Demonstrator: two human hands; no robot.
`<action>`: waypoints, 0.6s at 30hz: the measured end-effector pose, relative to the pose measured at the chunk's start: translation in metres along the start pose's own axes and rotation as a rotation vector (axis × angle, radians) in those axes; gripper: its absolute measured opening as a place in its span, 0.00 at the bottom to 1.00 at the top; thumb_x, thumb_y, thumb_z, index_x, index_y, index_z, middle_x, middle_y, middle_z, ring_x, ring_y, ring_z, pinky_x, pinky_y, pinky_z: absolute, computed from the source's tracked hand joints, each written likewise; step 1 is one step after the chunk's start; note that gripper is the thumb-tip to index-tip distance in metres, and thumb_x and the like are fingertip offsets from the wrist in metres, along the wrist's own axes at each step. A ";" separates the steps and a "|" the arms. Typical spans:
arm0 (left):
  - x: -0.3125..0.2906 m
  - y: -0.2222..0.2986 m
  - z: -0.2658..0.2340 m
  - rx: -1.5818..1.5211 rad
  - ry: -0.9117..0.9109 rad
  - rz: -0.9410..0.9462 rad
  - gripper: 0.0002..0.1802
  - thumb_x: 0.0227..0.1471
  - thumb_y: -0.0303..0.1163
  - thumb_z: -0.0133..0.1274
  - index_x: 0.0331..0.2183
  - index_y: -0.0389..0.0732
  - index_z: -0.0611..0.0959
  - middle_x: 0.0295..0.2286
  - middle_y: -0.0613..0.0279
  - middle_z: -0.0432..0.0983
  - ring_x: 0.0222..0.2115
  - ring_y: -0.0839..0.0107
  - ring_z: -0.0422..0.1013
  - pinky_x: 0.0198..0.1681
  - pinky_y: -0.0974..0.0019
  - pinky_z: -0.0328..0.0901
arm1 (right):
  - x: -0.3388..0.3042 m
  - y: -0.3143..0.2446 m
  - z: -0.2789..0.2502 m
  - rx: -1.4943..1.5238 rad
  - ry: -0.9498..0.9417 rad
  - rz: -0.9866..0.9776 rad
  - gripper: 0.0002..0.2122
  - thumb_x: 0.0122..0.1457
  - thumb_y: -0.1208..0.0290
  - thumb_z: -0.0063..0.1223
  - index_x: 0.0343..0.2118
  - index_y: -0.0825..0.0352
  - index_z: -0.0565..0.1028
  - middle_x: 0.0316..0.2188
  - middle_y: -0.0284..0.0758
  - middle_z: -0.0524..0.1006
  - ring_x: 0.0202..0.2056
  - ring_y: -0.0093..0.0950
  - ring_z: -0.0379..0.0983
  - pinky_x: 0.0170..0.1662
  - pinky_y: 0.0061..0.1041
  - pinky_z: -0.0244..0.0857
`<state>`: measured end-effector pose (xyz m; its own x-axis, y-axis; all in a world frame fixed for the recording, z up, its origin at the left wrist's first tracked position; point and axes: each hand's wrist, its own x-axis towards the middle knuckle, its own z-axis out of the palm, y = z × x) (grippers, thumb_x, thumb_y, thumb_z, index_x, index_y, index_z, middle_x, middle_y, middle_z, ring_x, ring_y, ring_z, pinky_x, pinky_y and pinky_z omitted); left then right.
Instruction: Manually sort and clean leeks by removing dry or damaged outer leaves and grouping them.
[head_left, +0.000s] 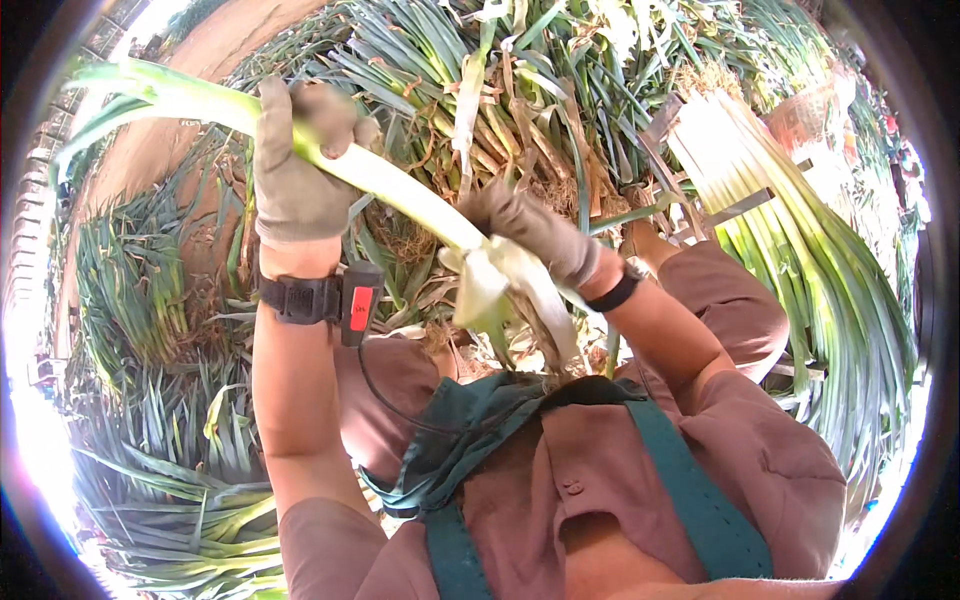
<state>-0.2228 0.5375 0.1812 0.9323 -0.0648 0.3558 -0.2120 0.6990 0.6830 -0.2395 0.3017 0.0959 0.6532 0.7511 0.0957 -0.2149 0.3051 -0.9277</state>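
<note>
My left hand (297, 175), in a greyish-beige glove, is closed around the stalk of a long leek (405, 198). Green leaves stretch off to the upper left, and the white shank slants down to the right. Loosened, wilted outer leaves (515, 290) hang from the shank's lower end in front of my chest. Also gloved, my right hand (535, 228) is at that lower end with fingers curled against the leek, slightly blurred. The root end is hidden behind it.
A heap of untrimmed leeks (500, 130) lies just ahead. At the right, cleaned leeks (770, 190) rest in a rack with flat bars (740, 207). More leek bundles (135, 280) cover the ground at the left, beside a brown dirt strip (225, 45).
</note>
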 end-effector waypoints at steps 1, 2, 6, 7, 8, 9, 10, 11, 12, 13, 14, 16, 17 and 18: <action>0.001 0.000 -0.005 0.033 0.049 0.041 0.16 0.60 0.49 0.51 0.30 0.48 0.77 0.21 0.75 0.67 0.19 0.78 0.60 0.34 0.64 0.63 | 0.002 -0.012 -0.007 -0.119 0.053 -0.088 0.34 0.61 0.38 0.41 0.49 0.72 0.72 0.37 0.34 0.78 0.38 0.22 0.74 0.44 0.24 0.67; 0.002 0.001 -0.012 0.054 0.081 0.060 0.14 0.60 0.47 0.52 0.29 0.48 0.76 0.21 0.75 0.66 0.19 0.78 0.60 0.34 0.64 0.63 | 0.004 -0.023 -0.012 -0.236 0.116 -0.169 0.32 0.63 0.40 0.43 0.49 0.72 0.72 0.38 0.34 0.77 0.39 0.24 0.74 0.45 0.25 0.67; 0.003 -0.001 -0.026 0.086 0.225 0.100 0.12 0.59 0.43 0.54 0.28 0.48 0.74 0.20 0.74 0.66 0.19 0.78 0.60 0.34 0.65 0.62 | 0.020 -0.032 0.028 -1.302 0.295 -0.603 0.24 0.50 0.56 0.64 0.41 0.70 0.70 0.36 0.38 0.74 0.38 0.33 0.73 0.40 0.28 0.67; 0.004 0.000 -0.026 0.079 0.255 0.095 0.12 0.59 0.43 0.55 0.28 0.48 0.74 0.20 0.73 0.67 0.19 0.78 0.60 0.35 0.65 0.62 | 0.026 -0.023 0.034 -1.444 0.342 -0.660 0.24 0.46 0.60 0.69 0.39 0.69 0.70 0.35 0.39 0.73 0.38 0.36 0.73 0.38 0.29 0.67; 0.006 0.000 -0.027 0.071 0.285 0.091 0.12 0.58 0.42 0.56 0.28 0.48 0.74 0.19 0.73 0.67 0.19 0.78 0.60 0.35 0.65 0.62 | 0.028 -0.016 0.034 -1.480 0.342 -0.624 0.22 0.47 0.59 0.68 0.37 0.67 0.70 0.32 0.39 0.73 0.34 0.37 0.74 0.35 0.31 0.67; 0.006 0.002 -0.032 0.065 0.306 0.084 0.12 0.58 0.42 0.56 0.28 0.48 0.73 0.19 0.73 0.67 0.18 0.78 0.60 0.35 0.66 0.62 | 0.031 -0.008 0.034 -1.514 0.337 -0.588 0.20 0.48 0.59 0.67 0.35 0.66 0.70 0.30 0.38 0.73 0.30 0.37 0.74 0.31 0.32 0.67; 0.006 0.001 -0.037 0.063 0.336 0.075 0.12 0.58 0.42 0.56 0.28 0.48 0.74 0.19 0.74 0.67 0.18 0.78 0.60 0.34 0.66 0.62 | 0.033 -0.004 0.029 -1.490 0.296 -0.532 0.18 0.49 0.58 0.66 0.34 0.65 0.70 0.28 0.37 0.73 0.28 0.37 0.74 0.29 0.34 0.66; 0.008 0.001 -0.042 0.059 0.360 0.065 0.11 0.58 0.42 0.56 0.28 0.49 0.74 0.19 0.75 0.67 0.18 0.79 0.60 0.34 0.66 0.62 | 0.031 -0.001 0.026 -1.466 0.237 -0.499 0.17 0.50 0.58 0.64 0.32 0.64 0.70 0.26 0.37 0.73 0.25 0.37 0.74 0.27 0.34 0.66; 0.010 -0.002 -0.049 0.052 0.388 0.051 0.11 0.58 0.42 0.56 0.28 0.49 0.74 0.18 0.76 0.66 0.17 0.79 0.60 0.34 0.67 0.62 | 0.029 0.005 0.020 -1.440 0.179 -0.456 0.15 0.51 0.58 0.63 0.30 0.63 0.70 0.25 0.36 0.73 0.23 0.37 0.73 0.25 0.35 0.65; 0.009 -0.001 -0.055 0.064 0.439 0.059 0.11 0.58 0.42 0.56 0.28 0.50 0.74 0.18 0.76 0.66 0.17 0.79 0.60 0.34 0.67 0.62 | 0.025 0.008 0.018 -1.412 0.097 -0.443 0.14 0.52 0.58 0.62 0.29 0.62 0.71 0.23 0.35 0.73 0.21 0.37 0.72 0.24 0.35 0.65; 0.011 0.004 -0.071 0.058 0.467 0.054 0.11 0.57 0.42 0.56 0.29 0.50 0.74 0.18 0.77 0.65 0.17 0.80 0.59 0.33 0.66 0.62 | 0.015 0.007 0.019 -1.417 -0.012 -0.348 0.11 0.53 0.60 0.59 0.27 0.61 0.71 0.21 0.35 0.72 0.20 0.37 0.72 0.23 0.35 0.65; 0.006 0.030 -0.121 0.064 0.539 0.069 0.11 0.57 0.43 0.56 0.29 0.50 0.74 0.17 0.78 0.64 0.16 0.80 0.59 0.32 0.66 0.62 | -0.007 0.011 0.021 -1.420 -0.240 -0.302 0.07 0.53 0.65 0.56 0.25 0.61 0.71 0.17 0.35 0.70 0.19 0.36 0.72 0.20 0.35 0.64; 0.002 0.044 -0.146 0.087 0.568 0.077 0.11 0.56 0.43 0.56 0.30 0.50 0.74 0.17 0.78 0.64 0.15 0.80 0.58 0.32 0.65 0.63 | -0.025 0.023 0.018 -1.432 -0.356 -0.208 0.06 0.51 0.68 0.55 0.30 0.63 0.72 0.17 0.35 0.70 0.18 0.35 0.73 0.21 0.36 0.66; -0.003 0.050 -0.153 0.095 0.619 0.094 0.10 0.56 0.42 0.56 0.29 0.50 0.74 0.17 0.78 0.63 0.15 0.80 0.58 0.31 0.65 0.63 | -0.045 0.014 0.018 -1.403 -0.407 -0.123 0.10 0.51 0.71 0.53 0.36 0.65 0.71 0.18 0.34 0.71 0.18 0.36 0.74 0.22 0.37 0.69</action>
<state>-0.1917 0.6815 0.1163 0.8993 0.4374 0.0014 -0.2995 0.6135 0.7306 -0.2850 0.2830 0.0852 0.3181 0.9454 0.0712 0.8485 -0.2504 -0.4662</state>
